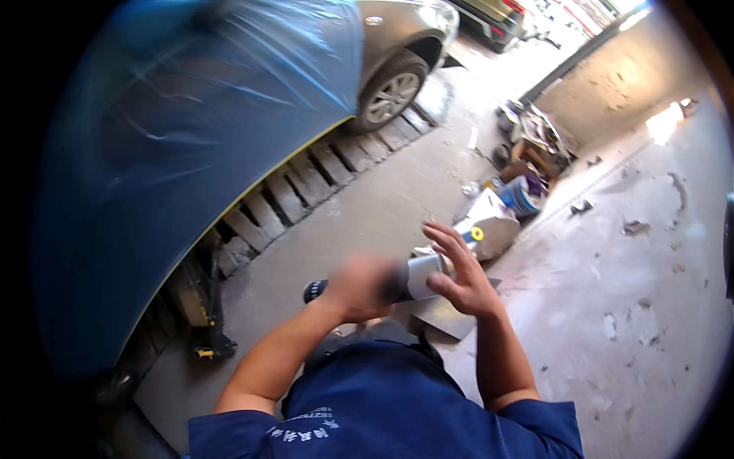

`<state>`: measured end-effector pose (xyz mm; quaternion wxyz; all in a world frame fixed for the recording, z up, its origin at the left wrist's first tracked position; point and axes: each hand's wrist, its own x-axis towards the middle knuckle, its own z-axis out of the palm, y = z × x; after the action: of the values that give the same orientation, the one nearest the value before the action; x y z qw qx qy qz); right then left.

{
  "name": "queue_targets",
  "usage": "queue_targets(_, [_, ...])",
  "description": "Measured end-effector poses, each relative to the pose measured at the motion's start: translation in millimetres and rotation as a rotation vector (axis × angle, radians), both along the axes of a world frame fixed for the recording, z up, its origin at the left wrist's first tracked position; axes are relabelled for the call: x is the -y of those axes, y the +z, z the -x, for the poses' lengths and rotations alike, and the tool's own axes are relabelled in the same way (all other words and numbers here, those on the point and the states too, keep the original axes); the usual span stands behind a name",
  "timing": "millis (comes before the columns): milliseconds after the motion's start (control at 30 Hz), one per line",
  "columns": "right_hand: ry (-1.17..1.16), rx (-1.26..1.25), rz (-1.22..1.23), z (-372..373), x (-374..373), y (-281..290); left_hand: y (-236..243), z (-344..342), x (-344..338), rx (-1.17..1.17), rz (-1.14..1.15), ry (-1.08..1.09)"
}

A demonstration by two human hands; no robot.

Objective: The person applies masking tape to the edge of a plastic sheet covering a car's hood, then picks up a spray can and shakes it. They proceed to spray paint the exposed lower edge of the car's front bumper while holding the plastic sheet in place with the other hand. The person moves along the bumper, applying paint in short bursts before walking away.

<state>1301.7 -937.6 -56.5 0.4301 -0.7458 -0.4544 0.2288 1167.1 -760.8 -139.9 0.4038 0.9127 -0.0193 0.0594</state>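
Note:
My left hand is smeared by motion and closed around a dark and pale grey can-shaped thing. Its black part sits next to my fingers, and its grey part points to the right. Beside that grey end, my right hand has its fingers stretched and apart, with the thumb close to or touching it. Just left of my left hand, a black piece with small white marks shows; I cannot tell whether it belongs to the held thing.
On the left stands a car under blue film, its lower edge lined in yellow. The car's front wheel rests near a row of slats. Clutter with a blue bucket lies along the stained wall. A dark stand is at lower left.

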Motion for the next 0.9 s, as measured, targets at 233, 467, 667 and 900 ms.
queue_targets(233, [-0.085, 0.122, 0.232, 31, 5, -15, -11, 9, 3, -0.082, 0.01, -0.009])
queue_targets(467, [-0.179, 0.173, 0.066, 53, 0, -41, -36, 24, 4, 0.079, 0.045, 0.093])
queue_targets(667, [-0.162, 0.16, 0.092, 58, -7, -46, -54, 33, 8, 0.185, 0.006, 0.159])
queue_targets(900, [-0.148, 0.331, 0.056, 62, -11, -45, -59, 36, 12, 0.121, 0.006, 0.159])
